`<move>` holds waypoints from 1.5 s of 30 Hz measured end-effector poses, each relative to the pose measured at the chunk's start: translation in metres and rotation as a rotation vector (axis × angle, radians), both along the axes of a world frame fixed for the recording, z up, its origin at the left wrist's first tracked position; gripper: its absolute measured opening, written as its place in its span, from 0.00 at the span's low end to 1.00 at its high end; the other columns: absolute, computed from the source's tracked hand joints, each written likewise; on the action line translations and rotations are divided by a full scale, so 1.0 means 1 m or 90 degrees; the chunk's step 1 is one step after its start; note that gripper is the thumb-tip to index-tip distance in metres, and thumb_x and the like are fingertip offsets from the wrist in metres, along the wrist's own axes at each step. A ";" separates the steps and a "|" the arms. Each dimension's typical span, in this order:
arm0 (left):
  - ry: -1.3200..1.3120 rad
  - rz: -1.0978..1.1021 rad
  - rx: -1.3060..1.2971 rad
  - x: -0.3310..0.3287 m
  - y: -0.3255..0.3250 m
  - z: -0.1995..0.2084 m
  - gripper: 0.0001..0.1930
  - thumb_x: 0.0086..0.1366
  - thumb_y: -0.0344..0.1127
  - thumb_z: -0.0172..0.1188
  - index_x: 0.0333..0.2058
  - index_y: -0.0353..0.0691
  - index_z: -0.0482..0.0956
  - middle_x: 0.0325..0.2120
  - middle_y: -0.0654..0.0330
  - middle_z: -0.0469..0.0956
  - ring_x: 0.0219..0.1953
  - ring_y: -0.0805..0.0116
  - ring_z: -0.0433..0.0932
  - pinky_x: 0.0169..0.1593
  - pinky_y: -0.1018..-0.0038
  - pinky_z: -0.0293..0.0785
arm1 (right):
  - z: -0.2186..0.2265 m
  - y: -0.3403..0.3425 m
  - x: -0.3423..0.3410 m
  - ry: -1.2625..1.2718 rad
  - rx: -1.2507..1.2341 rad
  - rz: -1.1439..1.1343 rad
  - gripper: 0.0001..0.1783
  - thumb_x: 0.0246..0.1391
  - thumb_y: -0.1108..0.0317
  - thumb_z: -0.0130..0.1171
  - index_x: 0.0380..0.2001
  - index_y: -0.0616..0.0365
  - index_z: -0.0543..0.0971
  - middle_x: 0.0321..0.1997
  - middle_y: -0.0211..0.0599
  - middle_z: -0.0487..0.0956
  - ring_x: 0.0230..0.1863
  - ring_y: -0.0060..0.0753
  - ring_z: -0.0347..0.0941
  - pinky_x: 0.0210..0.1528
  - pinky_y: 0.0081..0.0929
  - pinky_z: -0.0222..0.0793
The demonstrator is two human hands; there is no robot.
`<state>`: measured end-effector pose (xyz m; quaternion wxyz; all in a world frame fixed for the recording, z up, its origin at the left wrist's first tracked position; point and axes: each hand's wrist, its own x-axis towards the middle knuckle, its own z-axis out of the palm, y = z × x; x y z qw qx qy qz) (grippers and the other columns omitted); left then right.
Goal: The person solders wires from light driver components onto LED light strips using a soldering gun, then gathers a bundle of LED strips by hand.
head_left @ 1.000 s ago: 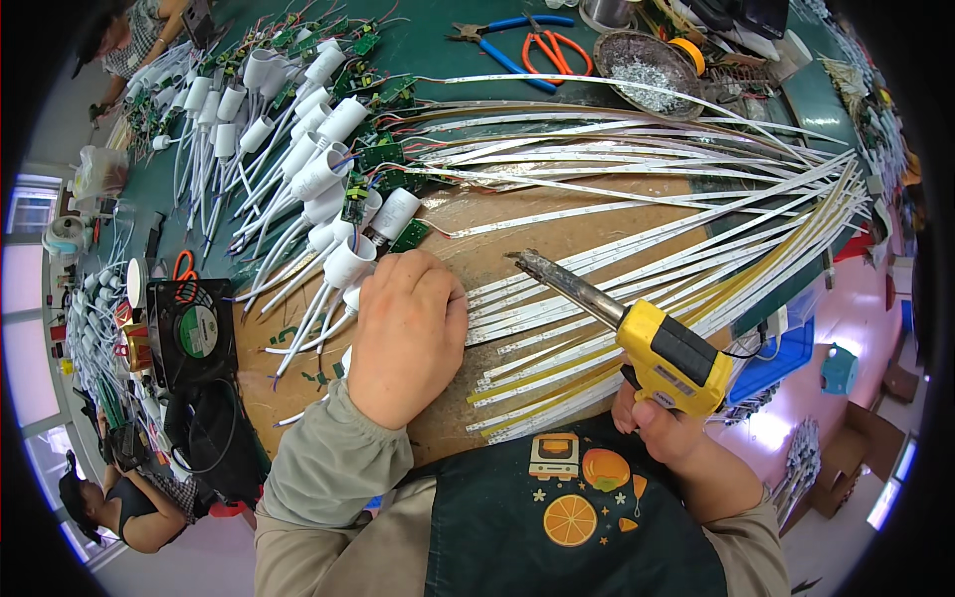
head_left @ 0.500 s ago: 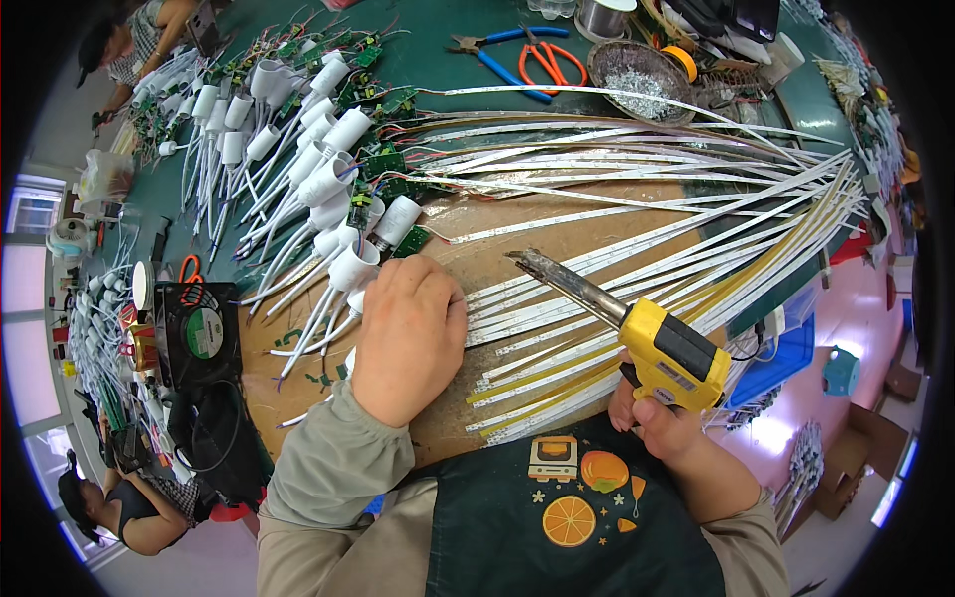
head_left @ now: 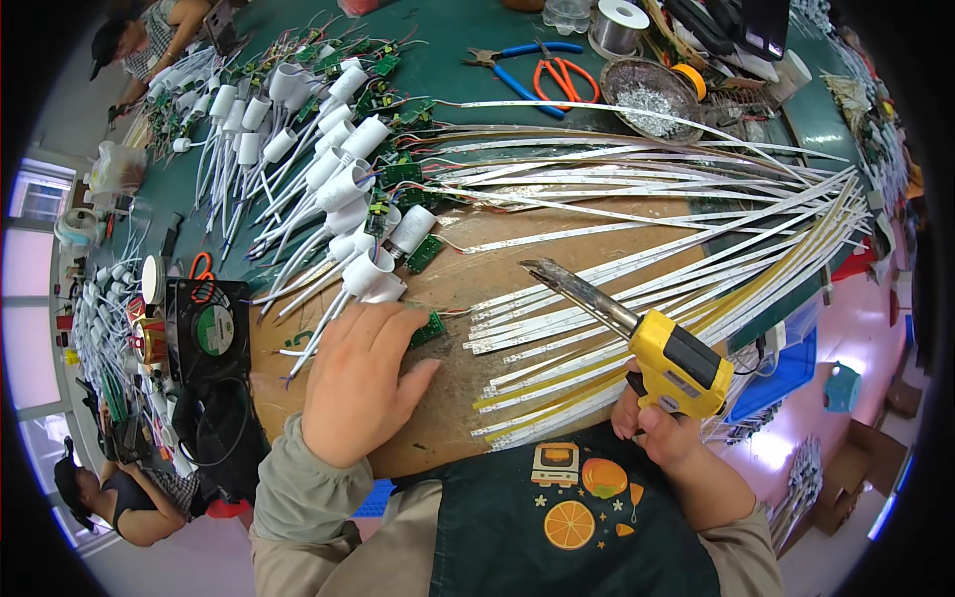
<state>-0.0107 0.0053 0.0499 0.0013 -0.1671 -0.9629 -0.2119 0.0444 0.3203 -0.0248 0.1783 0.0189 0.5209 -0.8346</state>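
My right hand point(head_left: 657, 423) is wrapped round the grip of a yellow and black soldering gun point(head_left: 681, 363). Its dark metal tip points up and left, above the cut ends of the LED strips point(head_left: 597, 298). Lower left of centre, my left hand point(head_left: 363, 383) lies palm down, thumb apart from the fingers, with nothing visible in it. Its fingertips reach the lower end of a row of white plastic lamp caps point(head_left: 366, 271); whether they touch is hidden. Beside the fingers lies a green circuit board point(head_left: 428, 330), a thin wire running from it toward a strip.
Blue-handled pliers point(head_left: 522, 80), orange-handled cutters point(head_left: 567, 82), a bowl of metal bits point(head_left: 652, 99) and a solder spool point(head_left: 619, 28) sit at the back. A black fan point(head_left: 207, 330) stands left. Two other people point(head_left: 129, 497) point(head_left: 164, 40) work at the left.
My left hand has moved left and nearer me, its thumb spreading away. The circuit board beside it has come into sight. The soldering gun stays held, its place in the picture slightly shifted.
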 end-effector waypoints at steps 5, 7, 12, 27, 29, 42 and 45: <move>0.032 0.042 -0.045 0.009 -0.001 -0.013 0.21 0.47 0.27 0.67 0.43 0.38 0.76 0.40 0.54 0.77 0.43 0.52 0.74 0.48 0.61 0.68 | -0.004 0.002 -0.003 0.034 -0.051 0.001 0.30 0.55 0.66 0.61 0.58 0.66 0.64 0.24 0.40 0.72 0.19 0.27 0.67 0.23 0.26 0.67; 0.081 0.025 -0.077 0.009 0.000 -0.019 0.20 0.48 0.26 0.66 0.42 0.38 0.77 0.39 0.56 0.76 0.42 0.56 0.74 0.46 0.63 0.68 | 0.002 0.000 -0.005 0.018 -0.037 0.000 0.31 0.54 0.62 0.62 0.58 0.64 0.64 0.22 0.38 0.71 0.19 0.28 0.67 0.23 0.26 0.67; 0.094 0.027 -0.020 0.007 -0.002 -0.006 0.18 0.49 0.24 0.64 0.41 0.39 0.78 0.36 0.57 0.76 0.39 0.58 0.75 0.43 0.64 0.68 | 0.001 0.000 -0.005 0.006 -0.046 -0.015 0.33 0.53 0.58 0.64 0.57 0.62 0.65 0.20 0.35 0.70 0.17 0.28 0.66 0.21 0.27 0.66; 0.289 0.034 -0.137 -0.103 -0.032 0.001 0.12 0.56 0.27 0.61 0.41 0.39 0.81 0.42 0.56 0.77 0.45 0.54 0.75 0.50 0.62 0.70 | -0.007 -0.003 -0.003 0.053 -0.151 -0.068 0.34 0.55 0.55 0.63 0.59 0.59 0.65 0.19 0.32 0.69 0.17 0.27 0.66 0.19 0.27 0.66; 0.266 0.024 -0.067 -0.109 -0.035 0.000 0.11 0.58 0.28 0.61 0.40 0.38 0.81 0.43 0.55 0.77 0.47 0.53 0.75 0.52 0.61 0.70 | -0.006 0.001 -0.001 0.016 -0.171 -0.059 0.35 0.54 0.59 0.64 0.60 0.59 0.63 0.22 0.34 0.70 0.20 0.29 0.67 0.25 0.30 0.67; 0.118 0.323 0.048 -0.193 -0.115 -0.029 0.16 0.61 0.37 0.61 0.45 0.38 0.80 0.38 0.52 0.82 0.41 0.58 0.80 0.46 0.67 0.74 | -0.006 0.002 -0.002 0.021 -0.130 -0.031 0.35 0.53 0.59 0.65 0.59 0.61 0.64 0.23 0.36 0.71 0.21 0.28 0.67 0.27 0.29 0.67; 0.090 0.306 0.047 -0.205 -0.110 -0.041 0.15 0.60 0.35 0.58 0.46 0.39 0.80 0.37 0.51 0.82 0.42 0.53 0.80 0.46 0.62 0.74 | -0.005 0.001 0.001 0.023 -0.124 -0.035 0.34 0.53 0.59 0.65 0.59 0.61 0.64 0.23 0.35 0.71 0.21 0.28 0.67 0.27 0.29 0.67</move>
